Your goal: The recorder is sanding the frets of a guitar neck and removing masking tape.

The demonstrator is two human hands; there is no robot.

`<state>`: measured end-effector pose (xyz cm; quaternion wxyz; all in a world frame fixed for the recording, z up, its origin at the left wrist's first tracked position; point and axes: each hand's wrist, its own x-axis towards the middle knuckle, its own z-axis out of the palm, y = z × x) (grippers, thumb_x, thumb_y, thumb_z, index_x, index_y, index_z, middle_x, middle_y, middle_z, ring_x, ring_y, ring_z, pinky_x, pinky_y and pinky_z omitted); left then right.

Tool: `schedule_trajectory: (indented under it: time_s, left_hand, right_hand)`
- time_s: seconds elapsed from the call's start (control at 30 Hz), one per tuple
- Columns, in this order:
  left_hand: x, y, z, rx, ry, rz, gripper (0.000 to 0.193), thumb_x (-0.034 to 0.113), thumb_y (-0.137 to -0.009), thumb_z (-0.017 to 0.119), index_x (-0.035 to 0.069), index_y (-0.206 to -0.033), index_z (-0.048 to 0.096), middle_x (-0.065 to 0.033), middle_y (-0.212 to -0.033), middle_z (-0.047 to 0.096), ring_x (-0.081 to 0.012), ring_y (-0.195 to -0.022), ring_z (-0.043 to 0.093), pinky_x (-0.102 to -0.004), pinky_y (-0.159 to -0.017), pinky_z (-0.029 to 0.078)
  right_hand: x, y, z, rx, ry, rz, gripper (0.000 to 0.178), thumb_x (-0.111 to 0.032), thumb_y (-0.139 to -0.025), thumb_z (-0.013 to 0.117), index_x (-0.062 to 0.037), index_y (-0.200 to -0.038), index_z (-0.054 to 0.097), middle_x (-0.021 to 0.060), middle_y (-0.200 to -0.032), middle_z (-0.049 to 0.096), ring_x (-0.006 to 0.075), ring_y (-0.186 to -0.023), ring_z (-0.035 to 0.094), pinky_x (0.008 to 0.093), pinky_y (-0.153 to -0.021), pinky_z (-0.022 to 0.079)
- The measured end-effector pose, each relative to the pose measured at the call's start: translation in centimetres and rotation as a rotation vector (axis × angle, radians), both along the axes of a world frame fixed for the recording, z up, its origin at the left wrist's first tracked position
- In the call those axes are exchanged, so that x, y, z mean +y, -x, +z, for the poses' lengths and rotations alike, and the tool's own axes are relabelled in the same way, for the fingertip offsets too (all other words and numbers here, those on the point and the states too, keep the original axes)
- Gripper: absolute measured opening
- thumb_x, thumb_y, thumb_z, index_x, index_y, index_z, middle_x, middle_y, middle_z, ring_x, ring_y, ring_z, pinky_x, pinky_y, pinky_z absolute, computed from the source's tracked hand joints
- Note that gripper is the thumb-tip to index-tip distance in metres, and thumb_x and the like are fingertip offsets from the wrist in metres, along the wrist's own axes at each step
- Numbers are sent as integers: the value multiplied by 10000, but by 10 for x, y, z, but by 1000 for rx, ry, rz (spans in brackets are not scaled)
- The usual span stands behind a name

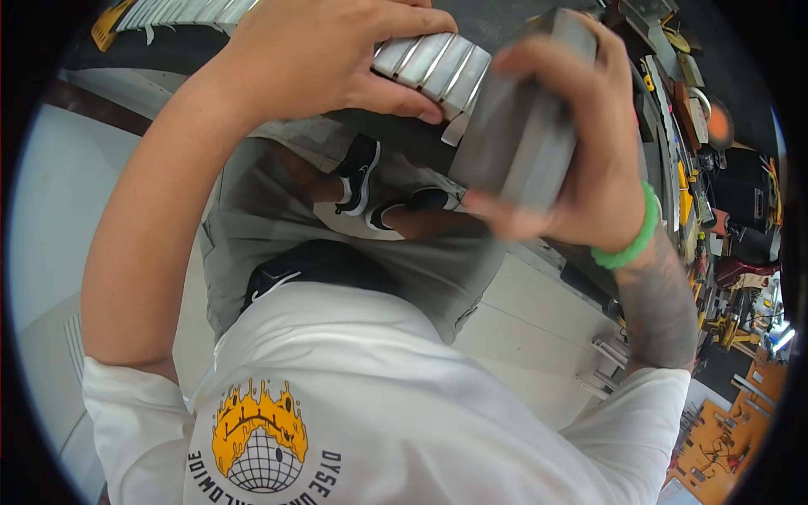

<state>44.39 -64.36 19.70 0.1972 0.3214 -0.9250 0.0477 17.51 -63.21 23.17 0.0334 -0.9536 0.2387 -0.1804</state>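
Note:
My left hand [324, 63] is closed around a short row of silver, flat-sided blocks [433, 71] standing side by side, with the thumb along the near side and the fingers along the far side. Just to the right, my right hand [593, 126] grips a grey rectangular block [518, 143], which looks like metal and is smeared by motion. The grey block is tilted and overlaps the right end of the silver row in the picture; whether the two touch, I cannot tell. A small pale piece [455, 130] shows at the row's near right corner.
The dark worktop [497, 15] runs along the far side. At the far left lies a longer row of silver blocks [181, 12] with a yellow end piece [105, 29]. Tools and parts crowd the right side, including a yellow-handled tool [684, 194]. An orange tool board [720, 442] stands at lower right.

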Motion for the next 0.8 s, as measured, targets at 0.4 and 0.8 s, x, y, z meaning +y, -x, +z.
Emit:
schedule_trajectory:
  time_s: [0.4,0.8]
  left_hand:
    - [-9,-4,-8,10,68,-44,713,658,-779,787,62,-1167,728,-83,-1111,708,-273,-1063,613,-391,-910,468]
    - [-15,5,11,19,-48,-130,846,660,-769,796,-8,-1269,657,-196,-1225,651,-355,-1208,568,-438,-1054,448]
  right_hand:
    - [-61,23,-16,-574,-225,-159,627,-368,-930,774,-43,-1392,502,22,-1111,550,136,-1045,542,298,-922,458]
    - [-16,4,-22,-578,-55,-336,744,-499,-925,770,-33,-1426,477,84,-1350,526,173,-1224,523,339,-1057,413]
